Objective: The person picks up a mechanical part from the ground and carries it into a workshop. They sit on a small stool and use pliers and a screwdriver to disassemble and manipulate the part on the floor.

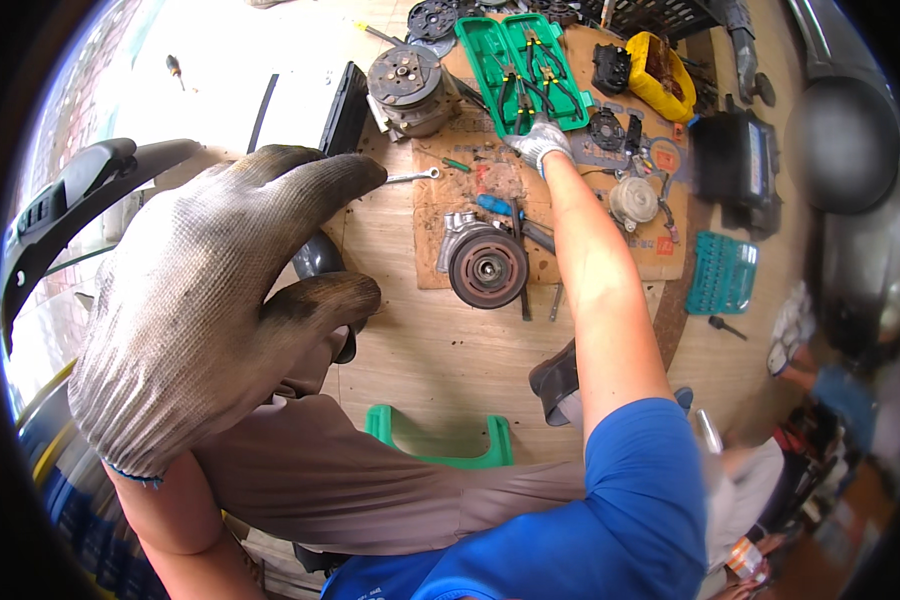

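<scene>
My left hand [210,280], in a soiled off-white knit glove, is raised large in the foreground. Its thumb and fingers are apart and no object shows between them. My right hand [542,142], in a similar glove, reaches to the near edge of an open green plastic case [477,50]. Several pliers [511,85] with black and yellow handles lie in that case. The right fingertips are at the handle ends, and I cannot see whether they grip one. On the cardboard nearer me sits a compressor [488,266] with a round ribbed pulley.
Stained cardboard [435,215] bears a blue-handled tool [494,205], a wrench [415,176] and a second compressor [406,90]. A yellow container [660,78] stands far right. Nearer are a teal tool case [721,273] and a green stool [440,458]. Another person [792,325] is at the right.
</scene>
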The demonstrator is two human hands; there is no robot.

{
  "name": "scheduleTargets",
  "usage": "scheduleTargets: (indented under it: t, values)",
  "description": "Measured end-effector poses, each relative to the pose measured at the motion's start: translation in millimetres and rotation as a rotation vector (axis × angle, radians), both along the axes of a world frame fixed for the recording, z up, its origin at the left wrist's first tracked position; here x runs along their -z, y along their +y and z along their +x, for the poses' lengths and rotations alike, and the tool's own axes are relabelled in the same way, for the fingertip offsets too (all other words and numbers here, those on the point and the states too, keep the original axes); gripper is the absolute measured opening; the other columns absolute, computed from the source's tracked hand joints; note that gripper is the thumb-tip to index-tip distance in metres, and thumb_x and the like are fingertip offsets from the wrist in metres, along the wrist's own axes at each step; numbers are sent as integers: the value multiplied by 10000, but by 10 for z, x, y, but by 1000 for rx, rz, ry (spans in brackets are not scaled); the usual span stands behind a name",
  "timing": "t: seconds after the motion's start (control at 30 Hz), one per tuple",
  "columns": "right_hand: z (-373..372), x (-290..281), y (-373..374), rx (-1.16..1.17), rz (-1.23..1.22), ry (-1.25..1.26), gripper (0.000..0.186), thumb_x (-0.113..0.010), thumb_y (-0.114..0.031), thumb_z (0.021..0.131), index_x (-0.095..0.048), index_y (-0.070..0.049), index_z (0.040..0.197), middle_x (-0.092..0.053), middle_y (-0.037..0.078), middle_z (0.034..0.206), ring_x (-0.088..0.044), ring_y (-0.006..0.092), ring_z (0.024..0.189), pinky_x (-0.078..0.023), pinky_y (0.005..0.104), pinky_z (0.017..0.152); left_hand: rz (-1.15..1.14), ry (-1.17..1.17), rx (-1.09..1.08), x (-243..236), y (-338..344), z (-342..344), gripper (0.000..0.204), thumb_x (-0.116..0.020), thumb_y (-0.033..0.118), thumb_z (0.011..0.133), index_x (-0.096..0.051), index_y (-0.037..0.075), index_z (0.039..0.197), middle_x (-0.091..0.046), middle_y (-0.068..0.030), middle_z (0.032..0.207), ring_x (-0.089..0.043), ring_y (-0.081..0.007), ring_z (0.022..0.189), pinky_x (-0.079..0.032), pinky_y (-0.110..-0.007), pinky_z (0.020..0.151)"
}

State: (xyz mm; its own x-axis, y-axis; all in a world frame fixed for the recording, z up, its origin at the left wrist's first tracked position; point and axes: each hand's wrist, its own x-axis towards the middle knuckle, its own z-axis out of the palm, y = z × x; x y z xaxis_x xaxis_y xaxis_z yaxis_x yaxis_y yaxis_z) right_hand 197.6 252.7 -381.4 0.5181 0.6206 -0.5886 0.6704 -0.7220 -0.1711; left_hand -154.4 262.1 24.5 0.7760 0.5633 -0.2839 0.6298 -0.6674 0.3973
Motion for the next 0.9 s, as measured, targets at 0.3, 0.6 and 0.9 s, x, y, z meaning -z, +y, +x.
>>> scheduleTargets:
  t: [0.3,0.6,0.9]
  values:
    - [-139,-147,-72,18,21,-74,957,-777,-461,803,-315,-96,1558,-404,210,1554,-480,381,1374,-442,460,1120,-81,0,-21,-20,-131,-37,578,-777,82,676,-648,42,1238,-676,-158,1189,-642,-352,1104,-503,-411,951]
    - [-142,-185,-138,-44,14,-88,996,-763,-552,783,-313,-132,1566,-352,178,1593,-419,376,1422,-423,489,1134,-89,-6,19,23,-135,-51,611,-796,158,699,-623,40,1274,-650,-192,1233,-637,-392,1119,-516,-441,940]
    - [-153,-70,-267,-46,43,-93,1050,-759,-604,767,-271,-169,1589,-263,187,1636,-428,398,1414,-417,487,1138,-84,20,42,20,-139,-15,607,-783,198,710,-626,53,1279,-649,-202,1227,-641,-409,1091,-518,-453,927]
